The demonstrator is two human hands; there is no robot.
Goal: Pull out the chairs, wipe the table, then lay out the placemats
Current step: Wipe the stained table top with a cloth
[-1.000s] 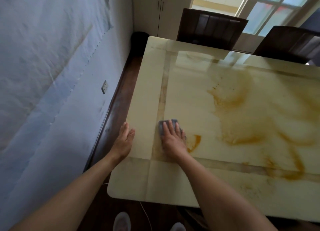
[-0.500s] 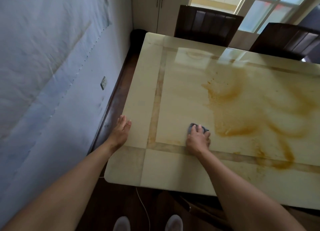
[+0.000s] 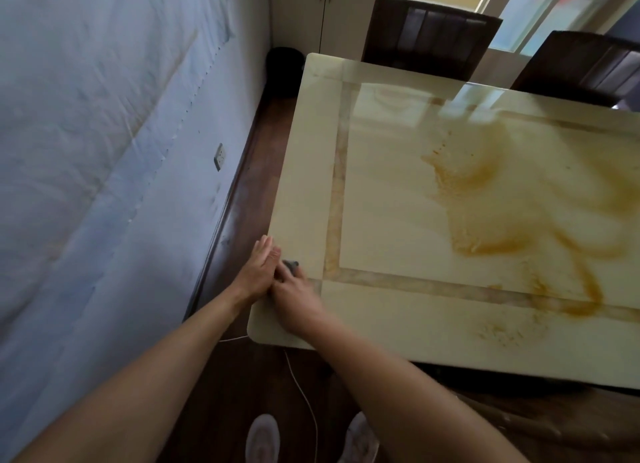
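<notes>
Mid-wipe imo: right hand presses small grey cloth flat-fingered at the glossy cream table left edge, left hand straight-fingered just beside. 2 dark chairs opposite, placemats not out yet.

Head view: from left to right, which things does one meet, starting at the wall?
Covered wall, wall socket, left hand, right hand on the grey cloth, orange marking on the table.
</notes>
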